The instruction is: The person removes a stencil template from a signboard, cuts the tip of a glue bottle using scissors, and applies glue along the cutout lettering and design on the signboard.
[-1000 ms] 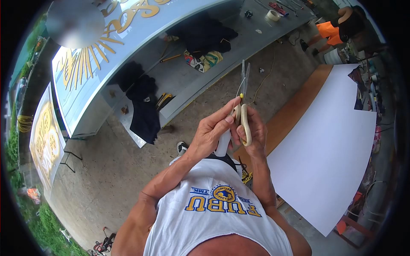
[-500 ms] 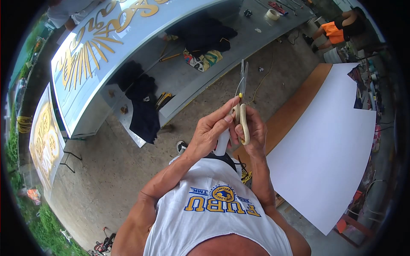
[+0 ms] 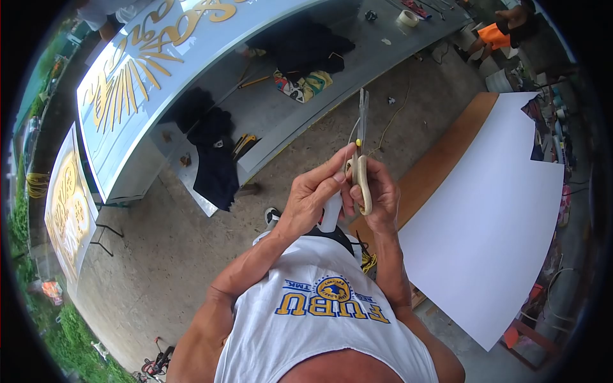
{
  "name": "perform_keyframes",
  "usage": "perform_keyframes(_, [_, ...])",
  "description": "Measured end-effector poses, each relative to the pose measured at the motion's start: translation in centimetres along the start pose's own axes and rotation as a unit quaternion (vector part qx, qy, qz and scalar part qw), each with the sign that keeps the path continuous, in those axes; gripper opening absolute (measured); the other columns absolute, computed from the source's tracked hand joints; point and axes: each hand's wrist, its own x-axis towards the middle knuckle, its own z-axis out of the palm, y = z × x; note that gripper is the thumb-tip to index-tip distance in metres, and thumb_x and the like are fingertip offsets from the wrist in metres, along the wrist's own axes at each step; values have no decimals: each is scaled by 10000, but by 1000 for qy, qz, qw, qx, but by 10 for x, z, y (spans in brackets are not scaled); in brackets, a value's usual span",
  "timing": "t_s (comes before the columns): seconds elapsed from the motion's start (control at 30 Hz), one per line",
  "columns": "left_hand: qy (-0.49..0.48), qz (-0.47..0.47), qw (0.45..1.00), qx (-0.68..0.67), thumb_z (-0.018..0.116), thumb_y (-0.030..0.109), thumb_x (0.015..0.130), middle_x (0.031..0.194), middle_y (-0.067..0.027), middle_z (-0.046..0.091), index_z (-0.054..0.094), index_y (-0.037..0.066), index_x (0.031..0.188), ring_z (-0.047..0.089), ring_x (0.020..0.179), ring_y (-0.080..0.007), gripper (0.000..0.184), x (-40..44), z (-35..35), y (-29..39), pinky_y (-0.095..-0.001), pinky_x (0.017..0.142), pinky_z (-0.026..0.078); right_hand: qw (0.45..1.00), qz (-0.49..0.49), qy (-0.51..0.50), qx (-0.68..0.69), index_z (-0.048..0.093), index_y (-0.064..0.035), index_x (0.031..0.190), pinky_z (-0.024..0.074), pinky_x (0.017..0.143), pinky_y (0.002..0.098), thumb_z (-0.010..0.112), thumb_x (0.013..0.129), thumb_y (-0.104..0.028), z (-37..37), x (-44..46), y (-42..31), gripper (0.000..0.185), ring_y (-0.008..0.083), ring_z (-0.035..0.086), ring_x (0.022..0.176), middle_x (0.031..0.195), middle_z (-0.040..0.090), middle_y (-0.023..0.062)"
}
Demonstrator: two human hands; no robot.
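Scissors (image 3: 363,185) with cream handles are in my right hand (image 3: 382,198), their blades pointing up and away from me and nearly together. My left hand (image 3: 317,191) is closed beside the handles, with its index fingertip near a small yellow spot at the blades' base. A thin, pale, curved strand (image 3: 352,131) rises beside the blades from that fingertip. Below my left fingers a white object (image 3: 330,216) shows partly; its kind and how it is held are hidden.
A large white sheet (image 3: 479,223) lies over a brown board (image 3: 440,166) on the right. Ahead, a grey bench (image 3: 408,51) bears dark cloth, a tape roll (image 3: 407,19) and tools. A blue panel with gold lettering (image 3: 137,70) stands left. Another person (image 3: 498,35) is at the far right.
The scissor blades have drawn closer together. My hands stay almost in place. The person in orange shorts at the far right has shifted slightly.
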Motion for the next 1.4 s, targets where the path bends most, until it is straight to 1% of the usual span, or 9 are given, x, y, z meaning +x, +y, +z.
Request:
perform_keyframes(0.17, [22, 9, 999, -25, 445, 155, 1057, 727, -76, 631, 369, 95, 1538, 635, 638, -132, 491, -2, -1, -2, -266, 572, 518, 1000, -10, 13, -1, 535, -25, 1364, 523, 837, 247, 733, 888, -78, -1, 1, 3, 518, 104, 620, 929, 1071, 641, 62])
perform_keyframes(0.37, [38, 31, 999, -13, 433, 172, 1063, 722, -82, 629, 352, 77, 1542, 637, 638, -137, 495, -8, -6, 6, -264, 565, 515, 996, 67, 29, 44, 516, -18, 1382, 519, 832, 240, 701, 903, -25, -4, 1, 10, 513, 108, 625, 924, 1070, 630, 62])
perform_keyframes(0.57, [40, 84, 996, -18, 473, 234, 1057, 742, -112, 651, 437, -12, 1454, 659, 641, -177, 468, -29, -27, 13, -263, 556, 526, 986, 110, -11, -127, 545, 6, 1355, 538, 763, 250, 669, 920, -3, 0, 0, 70, 452, 116, 659, 870, 1007, 672, 61])
perform_keyframes(0.77, [97, 160, 982, 6, 485, 260, 1064, 836, -87, 631, 519, -14, 1357, 637, 763, -172, 403, -87, -80, 28, -306, 709, 537, 924, 121, -15, -363, 607, -35, 1287, 549, 726, 342, 736, 870, -101, 31, 13, 141, 441, 191, 695, 774, 959, 714, 112])
perform_keyframes(0.83, [133, 185, 974, 8, 483, 268, 1065, 841, -74, 610, 517, -12, 1361, 610, 783, -166, 409, -106, -94, 36, -308, 738, 526, 893, 81, -12, -442, 628, -17, 1213, 541, 736, 403, 772, 821, -141, 39, 38, 164, 435, 280, 699, 784, 948, 712, 143])
perform_keyframes(1.03, [182, 229, 956, 34, 444, 292, 1077, 820, -43, 559, 528, -1, 1363, 565, 747, -141, 418, -145, -122, 54, -290, 701, 499, 825, -36, -74, -559, 632, 12, 1113, 522, 761, 478, 729, 803, -89, 55, 126, 225, 340, 401, 661, 911, 1012, 656, 213])
perform_keyframes(1.17, [211, 266, 941, 3, 482, 287, 1066, 802, -14, 540, 516, -7, 1383, 535, 727, -105, 434, -152, -126, 62, -265, 663, 475, 791, -67, -116, -598, 621, 35, 1063, 525, 786, 498, 716, 798, -77, 64, 171, 238, 303, 427, 638, 968, 1058, 628, 242])
perform_keyframes(1.27, [248, 264, 927, 95, 587, 248, 1021, 793, 11, 523, 495, -13, 1411, 506, 695, -75, 479, -152, -127, 69, -236, 619, 449, 761, -115, -124, -626, 614, 45, 1038, 540, 803, 488, 712, 798, -74, 67, 197, 251, 285, 430, 629, 996, 1051, 622, 240])
perform_keyframes(1.4, [276, 265, 922, 57, 554, 191, 1031, 812, -8, 527, 480, -11, 1429, 504, 693, -74, 453, -147, -129, 81, -236, 623, 455, 733, -117, -158, -651, 615, 51, 1007, 551, 816, 476, 670, 825, -58, 71, 220, 271, 219, 431, 617, 1005, 1045, 605, 240])
